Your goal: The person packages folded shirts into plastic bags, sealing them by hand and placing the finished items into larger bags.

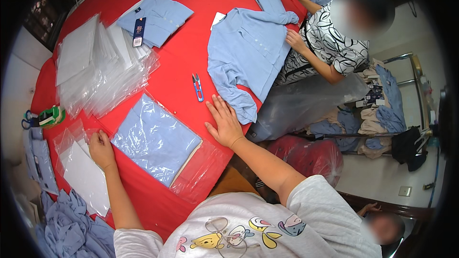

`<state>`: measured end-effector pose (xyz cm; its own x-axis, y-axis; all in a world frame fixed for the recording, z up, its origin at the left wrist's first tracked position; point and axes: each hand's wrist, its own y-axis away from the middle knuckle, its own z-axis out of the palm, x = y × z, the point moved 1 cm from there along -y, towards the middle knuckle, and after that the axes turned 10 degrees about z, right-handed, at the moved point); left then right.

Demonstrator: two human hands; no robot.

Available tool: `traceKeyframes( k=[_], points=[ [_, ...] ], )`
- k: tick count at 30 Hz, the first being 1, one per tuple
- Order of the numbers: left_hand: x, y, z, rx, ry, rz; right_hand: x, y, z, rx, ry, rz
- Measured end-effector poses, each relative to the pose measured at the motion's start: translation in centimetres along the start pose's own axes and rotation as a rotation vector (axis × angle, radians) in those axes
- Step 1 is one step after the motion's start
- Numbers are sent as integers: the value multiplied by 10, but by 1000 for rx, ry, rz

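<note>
See bagged shirt (155, 138) slanting lengthwise down-right between spread-fingered right hand (226, 124) and nearer, curled left hand (102, 150), can't tell if clamped.

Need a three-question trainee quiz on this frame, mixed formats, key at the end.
1. Which tool lies on the red tablecloth, between the stacked clear plastic bags and the spread-out blue shirt?
2. The folded blue shirt between the left hand and right hand is: (a) on a hanger; (b) inside a clear bag; (c) draped over a chair.
3. True or false: the right hand is clenched in a fist.

Key: 1. Thread snips; 2. b; 3. False, its fingers are extended.
</note>
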<state>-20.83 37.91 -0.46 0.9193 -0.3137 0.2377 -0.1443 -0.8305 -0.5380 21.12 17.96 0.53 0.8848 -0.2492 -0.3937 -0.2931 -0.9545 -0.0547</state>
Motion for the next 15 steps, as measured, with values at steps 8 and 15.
traceKeyframes(
  k=[8, 15],
  points=[
    [-4, 1, 1, -70, -12, -42, -3, 1, -2, 16, -27, -1],
    [3, -2, -2, -16, -2, -14, -1, 2, -2, 26, -15, -5]
  ],
)
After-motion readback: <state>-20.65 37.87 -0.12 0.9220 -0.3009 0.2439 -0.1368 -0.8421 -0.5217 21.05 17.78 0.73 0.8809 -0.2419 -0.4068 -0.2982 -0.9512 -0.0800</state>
